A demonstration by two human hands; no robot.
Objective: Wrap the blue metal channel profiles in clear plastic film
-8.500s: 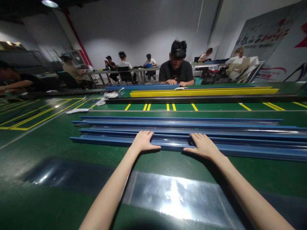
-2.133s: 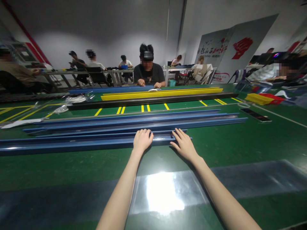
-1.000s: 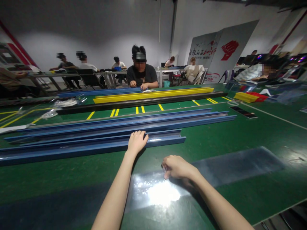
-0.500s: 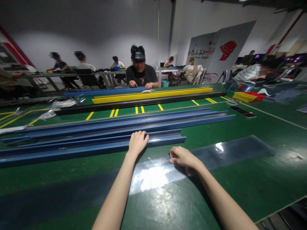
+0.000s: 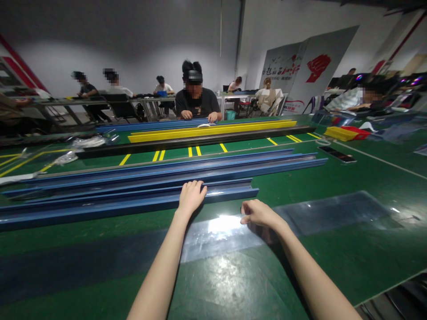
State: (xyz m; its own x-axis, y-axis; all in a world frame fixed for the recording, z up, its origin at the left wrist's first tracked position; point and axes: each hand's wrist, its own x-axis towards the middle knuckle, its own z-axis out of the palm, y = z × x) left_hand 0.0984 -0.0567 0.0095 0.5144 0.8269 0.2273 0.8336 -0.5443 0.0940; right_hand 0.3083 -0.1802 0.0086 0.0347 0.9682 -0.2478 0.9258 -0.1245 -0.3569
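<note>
My left hand [image 5: 191, 197] lies over the nearest blue channel rail [image 5: 230, 195], its fingers bent round the wall near the right end. In front of that rail a long clear plastic film sleeve [image 5: 213, 242] stretches across the table from left to right. My right hand [image 5: 255, 212] pinches the far edge of the sleeve between thumb and fingers. Part of the sleeve under the right hand and forearm is hidden. Light glares off the film just left of the right hand. Behind the nearest rail lie more blue channel rails [image 5: 280, 166].
A yellow rail [image 5: 213, 130] and a black rail [image 5: 200, 141] lie farther back. At the right are a phone [image 5: 336, 154] and yellow and red trays [image 5: 340, 133]. Bagged parts [image 5: 93, 141] sit at the left. A co-worker [image 5: 197, 100] sits across the green table [image 5: 367, 249].
My right hand has moved slightly right, drawing the film sleeve with it; the sleeve's right end reaches farther right. My left hand stays on the blue rail.
</note>
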